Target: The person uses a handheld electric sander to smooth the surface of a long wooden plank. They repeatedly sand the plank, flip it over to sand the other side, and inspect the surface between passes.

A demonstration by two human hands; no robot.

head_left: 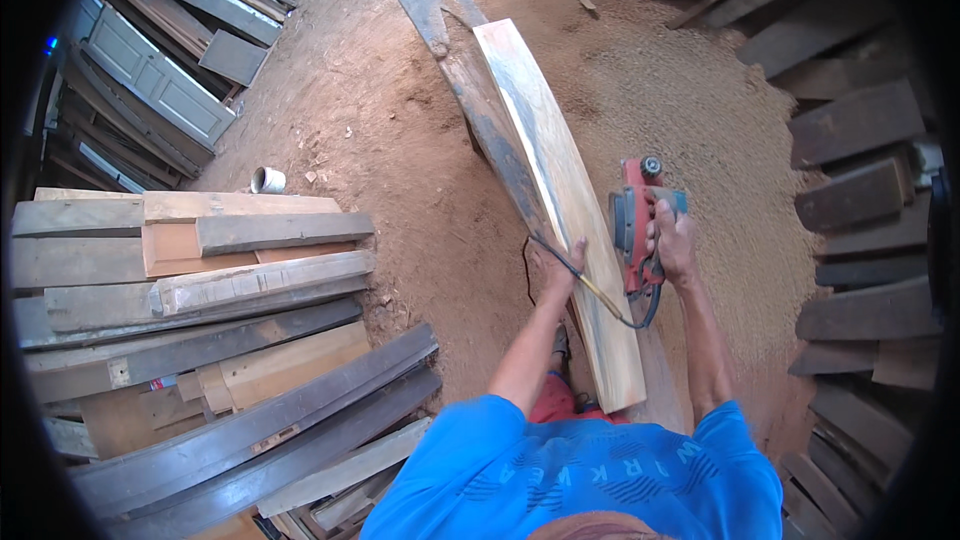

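A long pale plank (560, 155) with a dark streak along its left side lies lengthwise in front of me, on top of a darker, weathered board (462, 75). My left hand (556, 268) is closed on the plank's left edge, its thumb over the top face. A dark power cord (600, 298) runs by that hand and across the plank, with a yellowish section on it. To the plank's right, my right hand (674, 245) grips the handle of a red electric planer (633, 185). The planer is tipped on its side, and its sole is hard to make out.
Shavings (720, 130) cover the ground on the right. Stacked boards (270, 230) fill the left side, and more timber (860, 125) lines the right. A small white pot (268, 180) lies beyond the left stack. White panelled doors (150, 75) lean at far left.
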